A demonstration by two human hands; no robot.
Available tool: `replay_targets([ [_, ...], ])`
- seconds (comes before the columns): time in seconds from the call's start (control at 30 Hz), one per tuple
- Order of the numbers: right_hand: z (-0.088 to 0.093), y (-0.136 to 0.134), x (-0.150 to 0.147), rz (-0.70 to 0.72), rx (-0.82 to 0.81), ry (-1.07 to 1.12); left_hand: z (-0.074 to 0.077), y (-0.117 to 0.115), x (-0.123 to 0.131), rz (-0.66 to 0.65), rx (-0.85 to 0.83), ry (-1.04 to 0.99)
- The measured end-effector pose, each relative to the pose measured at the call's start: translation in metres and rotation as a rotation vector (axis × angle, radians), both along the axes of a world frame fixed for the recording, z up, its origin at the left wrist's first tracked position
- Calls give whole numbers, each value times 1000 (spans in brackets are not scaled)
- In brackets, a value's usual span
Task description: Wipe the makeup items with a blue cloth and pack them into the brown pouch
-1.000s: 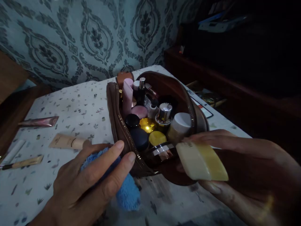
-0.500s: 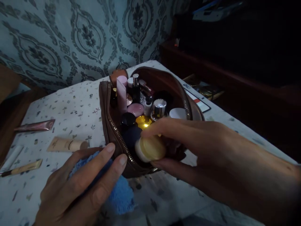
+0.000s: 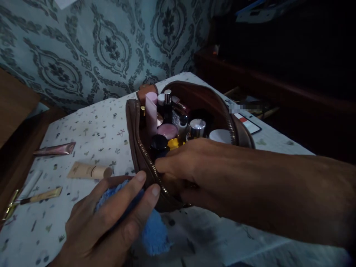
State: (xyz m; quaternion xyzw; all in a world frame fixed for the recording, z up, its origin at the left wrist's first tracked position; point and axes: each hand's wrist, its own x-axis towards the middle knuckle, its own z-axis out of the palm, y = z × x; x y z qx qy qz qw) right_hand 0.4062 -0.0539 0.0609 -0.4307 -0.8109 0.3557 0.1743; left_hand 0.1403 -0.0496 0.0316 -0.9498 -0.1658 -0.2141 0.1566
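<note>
A brown zippered cosmetic bag lies open on the table, packed with bottles, jars and tubes. My right hand is down inside its front part, fingers curled round a yellow-lidded jar that is mostly hidden and in shadow. Close by the fingers are a black round lid, a gold lid and a silver-capped bottle. My left hand holds a crumpled blue cloth under its palm, its fingertips against the bag's zippered front edge.
Left of the bag lie a pink tube, a beige tube, a slim beige tube and a white stick. A flat white-faced item with a dark edge lies behind the bag's right side. The patterned wall stands behind the table.
My right hand has pushed the yellow-lidded jar deeper into the bag, so its lid is now mostly covered. The view has shifted slightly left; my left hand keeps its place at the bag's edge.
</note>
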Motion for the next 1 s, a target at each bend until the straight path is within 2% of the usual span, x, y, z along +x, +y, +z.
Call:
replay_targets([
  [0.17, 3, 8, -1, 63, -84, 0, -2, -3, 3, 28, -8, -32],
  [0.27, -4, 5, -3, -28, -38, -3, -3, -6, 7, 39, -55, -63],
  [0.4, -20, -3, -2, -228, 79, 53, -6, -10, 16, 105, -33, -154],
  [0.53, -28, -7, -3, -249, 139, 74, -11, -11, 22, 105, -17, -222],
  [0.63, -25, -4, -6, -270, 135, 34, -13, -10, 23, 125, 9, -266],
  [0.73, -16, 3, -15, -316, 210, -44, -12, -8, 21, 114, 24, -231],
  [0.87, -4, 16, -29, -310, 266, -273, -10, -6, 17, 70, 32, -181],
  [1.0, -2, 28, -37, -316, 269, -430, -9, -5, 17, 56, -13, -201],
])
